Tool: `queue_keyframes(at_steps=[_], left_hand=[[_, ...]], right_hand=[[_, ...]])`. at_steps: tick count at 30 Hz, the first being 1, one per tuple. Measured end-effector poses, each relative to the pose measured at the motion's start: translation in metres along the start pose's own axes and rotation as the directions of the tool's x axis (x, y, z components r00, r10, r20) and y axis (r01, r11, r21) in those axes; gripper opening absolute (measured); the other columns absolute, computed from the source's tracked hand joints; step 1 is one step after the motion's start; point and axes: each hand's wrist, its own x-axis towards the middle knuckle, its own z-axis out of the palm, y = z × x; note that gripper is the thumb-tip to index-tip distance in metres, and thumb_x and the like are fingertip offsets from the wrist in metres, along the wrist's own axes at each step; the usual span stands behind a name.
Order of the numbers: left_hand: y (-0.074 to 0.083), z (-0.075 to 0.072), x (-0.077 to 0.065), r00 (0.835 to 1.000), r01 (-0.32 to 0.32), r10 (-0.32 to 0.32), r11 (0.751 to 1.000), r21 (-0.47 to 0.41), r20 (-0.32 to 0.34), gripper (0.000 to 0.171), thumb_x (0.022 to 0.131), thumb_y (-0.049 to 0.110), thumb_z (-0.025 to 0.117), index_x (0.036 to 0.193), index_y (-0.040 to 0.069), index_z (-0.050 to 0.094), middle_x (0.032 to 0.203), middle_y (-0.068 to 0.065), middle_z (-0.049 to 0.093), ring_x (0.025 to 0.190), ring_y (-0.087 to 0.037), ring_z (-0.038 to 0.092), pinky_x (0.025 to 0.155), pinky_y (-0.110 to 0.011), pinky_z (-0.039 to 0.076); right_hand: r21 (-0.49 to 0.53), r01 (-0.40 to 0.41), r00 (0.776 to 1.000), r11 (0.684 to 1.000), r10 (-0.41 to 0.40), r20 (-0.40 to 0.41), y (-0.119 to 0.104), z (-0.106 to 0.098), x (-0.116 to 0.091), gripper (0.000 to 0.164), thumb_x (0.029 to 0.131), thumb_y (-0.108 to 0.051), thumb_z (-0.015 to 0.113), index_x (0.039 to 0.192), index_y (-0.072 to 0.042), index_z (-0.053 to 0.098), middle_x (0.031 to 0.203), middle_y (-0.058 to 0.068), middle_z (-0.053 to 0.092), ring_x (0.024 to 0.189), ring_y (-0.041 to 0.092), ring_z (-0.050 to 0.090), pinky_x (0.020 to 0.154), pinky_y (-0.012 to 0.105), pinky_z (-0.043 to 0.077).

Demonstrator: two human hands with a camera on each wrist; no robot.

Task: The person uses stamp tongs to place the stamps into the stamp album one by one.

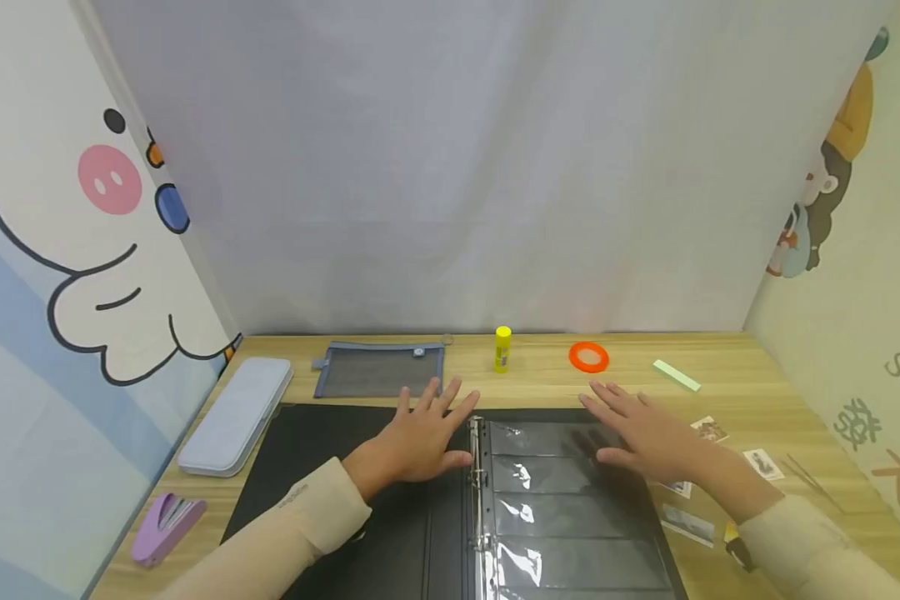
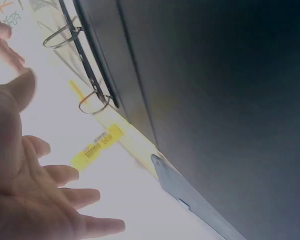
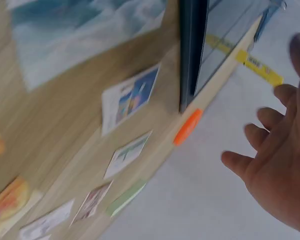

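A black ring binder (image 1: 390,521) lies spread on the wooden table, with clear pocket sheets (image 1: 577,521) on its right side and metal rings (image 1: 479,479) down the middle. Over the left cover, my left hand (image 1: 423,437) is held with fingers spread and nothing in it. My right hand (image 1: 648,437), also with straight fingers and holding nothing, hovers above the upper right part of the pocket sheets. Both palms show bare in the wrist views. Small printed stamps (image 3: 130,100) lie beside the binder's right edge, partly hidden by my right arm in the head view.
Along the back stand a mesh zip pouch (image 1: 382,372), a yellow glue stick (image 1: 502,350), an orange tape roll (image 1: 588,357) and a pale green strip (image 1: 677,376). At left are a white case (image 1: 236,414) and a purple stapler (image 1: 167,529). Tweezers (image 1: 813,482) lie far right.
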Motion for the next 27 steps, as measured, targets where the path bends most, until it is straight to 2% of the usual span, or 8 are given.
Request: queue_keyframes(at_steps=[5,6,10,12,15,20,25,27], left_hand=[[0.013,0.002,0.016,0.996,-0.067,0.07,0.997,0.041,-0.052,0.076,0.091,0.052,0.056,0.152,0.019,0.026,0.156,-0.008,0.032,0.143,-0.03,0.032,0.11,-0.059,0.029],[0.017,0.002,0.02,0.995,-0.08,0.083,0.996,0.042,-0.055,0.074,0.091,0.05,0.057,0.151,0.018,0.029,0.154,-0.007,0.036,0.141,-0.028,0.035,0.111,-0.056,0.03],[0.03,0.003,0.038,0.991,-0.117,0.12,0.992,0.053,-0.056,0.067,0.091,0.046,0.059,0.148,0.016,0.036,0.144,-0.004,0.046,0.134,-0.024,0.043,0.11,-0.046,0.035],[0.034,0.006,0.046,0.99,-0.128,0.131,0.989,0.077,-0.044,0.066,0.092,0.046,0.058,0.147,0.017,0.037,0.142,-0.003,0.048,0.131,-0.022,0.046,0.109,-0.043,0.037],[0.039,0.012,0.055,0.991,-0.131,0.132,0.985,0.115,-0.007,0.064,0.092,0.048,0.056,0.146,0.018,0.039,0.139,-0.002,0.05,0.127,-0.02,0.048,0.106,-0.041,0.04],[0.04,0.021,0.061,0.993,-0.113,0.108,0.983,0.145,0.045,0.061,0.093,0.047,0.056,0.144,0.018,0.042,0.136,-0.002,0.051,0.124,-0.019,0.049,0.104,-0.04,0.042],[0.039,0.024,0.064,0.994,-0.101,0.093,0.984,0.147,0.065,0.055,0.092,0.047,0.056,0.139,0.019,0.049,0.132,-0.001,0.053,0.119,-0.017,0.051,0.099,-0.038,0.045],[0.039,0.023,0.065,0.994,-0.096,0.086,0.985,0.146,0.074,0.053,0.092,0.048,0.057,0.137,0.02,0.052,0.131,0.0,0.053,0.117,-0.017,0.051,0.097,-0.038,0.046]], right_hand=[[0.087,-0.075,0.997,0.993,0.076,-0.01,0.031,-0.004,-0.032,0.068,0.089,-0.031,0.066,0.143,-0.001,0.039,0.149,0.025,0.037,0.134,0.046,0.038,0.103,0.058,0.036],[0.106,-0.09,0.995,0.99,0.093,-0.026,0.039,-0.004,-0.04,0.066,0.089,-0.028,0.067,0.141,0.002,0.041,0.147,0.026,0.039,0.128,0.045,0.045,0.1,0.056,0.04],[0.144,-0.164,0.98,0.976,0.177,-0.088,0.071,-0.007,-0.071,0.054,0.09,-0.019,0.064,0.133,0.008,0.047,0.134,0.031,0.049,0.116,0.048,0.053,0.092,0.059,0.044],[0.141,-0.21,0.97,0.967,0.224,-0.091,0.084,-0.007,-0.087,0.048,0.091,-0.017,0.063,0.129,0.008,0.05,0.127,0.031,0.053,0.11,0.049,0.055,0.089,0.059,0.046],[0.13,-0.282,0.954,0.951,0.292,-0.063,0.101,-0.004,-0.111,0.044,0.091,-0.016,0.062,0.126,0.009,0.053,0.12,0.033,0.057,0.106,0.05,0.056,0.085,0.06,0.047],[0.144,-0.4,0.915,0.905,0.403,0.014,0.125,0.001,-0.143,0.039,0.092,-0.016,0.059,0.123,0.009,0.055,0.113,0.033,0.061,0.095,0.046,0.062,0.077,0.058,0.05],[0.122,-0.439,0.898,0.89,0.438,0.037,0.137,0.003,-0.162,0.031,0.09,-0.012,0.06,0.111,0.01,0.061,0.099,0.028,0.067,0.087,0.042,0.065,0.075,0.057,0.05],[0.113,-0.452,0.892,0.885,0.448,0.058,0.138,0.004,-0.166,0.032,0.088,-0.011,0.061,0.11,0.011,0.061,0.096,0.024,0.069,0.081,0.033,0.066,0.075,0.056,0.051]])
